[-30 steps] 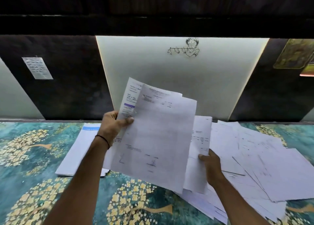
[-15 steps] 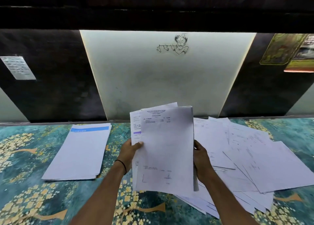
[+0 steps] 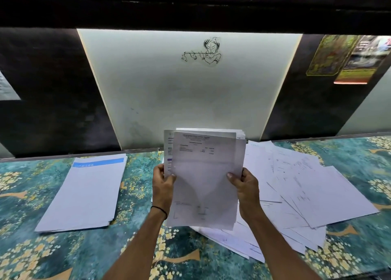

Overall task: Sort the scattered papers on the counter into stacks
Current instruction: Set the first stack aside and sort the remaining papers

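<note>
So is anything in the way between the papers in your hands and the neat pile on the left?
Nothing visible. The left hand and right hand grip the held sheets, and only patterned counter lies between them and the blue-headed stack. The scattered papers lie to the right.

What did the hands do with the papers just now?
The right hand came over from the loose pile and took hold of the sheets the left hand was holding up; both hands now grip them, squared together. The stack on the left and the pile stayed put.
</note>
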